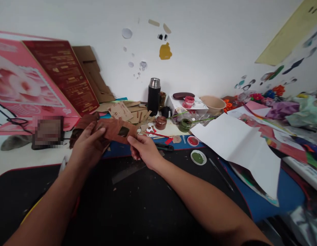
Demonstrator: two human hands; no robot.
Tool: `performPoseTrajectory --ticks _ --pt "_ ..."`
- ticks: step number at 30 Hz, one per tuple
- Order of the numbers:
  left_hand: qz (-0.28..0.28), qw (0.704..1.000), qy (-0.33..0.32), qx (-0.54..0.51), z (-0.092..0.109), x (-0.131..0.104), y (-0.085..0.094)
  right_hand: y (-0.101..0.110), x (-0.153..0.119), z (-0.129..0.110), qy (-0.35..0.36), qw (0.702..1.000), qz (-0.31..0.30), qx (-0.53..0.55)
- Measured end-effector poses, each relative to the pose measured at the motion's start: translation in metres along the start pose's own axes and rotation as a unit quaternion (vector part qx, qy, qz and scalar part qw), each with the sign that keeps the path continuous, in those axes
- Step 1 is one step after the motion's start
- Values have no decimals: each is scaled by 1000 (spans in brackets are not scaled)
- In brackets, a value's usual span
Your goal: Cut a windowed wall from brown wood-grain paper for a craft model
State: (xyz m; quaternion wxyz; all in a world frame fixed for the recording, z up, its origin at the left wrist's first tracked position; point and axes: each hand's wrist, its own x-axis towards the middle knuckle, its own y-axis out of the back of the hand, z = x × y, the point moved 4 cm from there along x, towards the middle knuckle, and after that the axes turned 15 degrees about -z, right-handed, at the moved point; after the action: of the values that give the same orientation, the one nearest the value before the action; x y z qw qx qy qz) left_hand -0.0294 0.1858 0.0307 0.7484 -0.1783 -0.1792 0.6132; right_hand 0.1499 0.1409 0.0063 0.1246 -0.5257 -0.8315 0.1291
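Observation:
A reddish-brown painted strip (113, 130) with a dark square opening near its right end is held above the desk. My left hand (90, 145) grips its left part, fingers closed on it. At the strip's right end, my right hand (145, 150) pinches the lower corner between thumb and fingers. Behind my left hand is a darker brown rolled piece (84, 124); whether it joins the strip is hard to tell. A clear ruler (127, 173) lies on the black mat (109, 212) below my hands.
Behind the hands stand a black thermos (154, 97), a brown paint jar (160, 123) and a green one (185, 125). A lid with green paint (198, 157), a dark pen (221, 174) and folded white paper (237, 143) lie rightward. Scissors (62, 165) lie by my left forearm.

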Motion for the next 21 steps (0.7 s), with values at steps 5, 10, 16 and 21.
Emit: performPoseTrajectory --ticks 5,10,16,21 --pt "23 999 3 33 -6 3 12 -10 -3 0 10 996 -56 -66" --pt "14 999 -7 52 -2 6 11 -6 -2 -1 -3 998 -35 -58" --pt "-3 996 -53 68 7 6 9 12 0 -5 18 998 58 5" --pt "-27 995 -38 84 3 5 8 12 0 -4 3 999 45 -30"
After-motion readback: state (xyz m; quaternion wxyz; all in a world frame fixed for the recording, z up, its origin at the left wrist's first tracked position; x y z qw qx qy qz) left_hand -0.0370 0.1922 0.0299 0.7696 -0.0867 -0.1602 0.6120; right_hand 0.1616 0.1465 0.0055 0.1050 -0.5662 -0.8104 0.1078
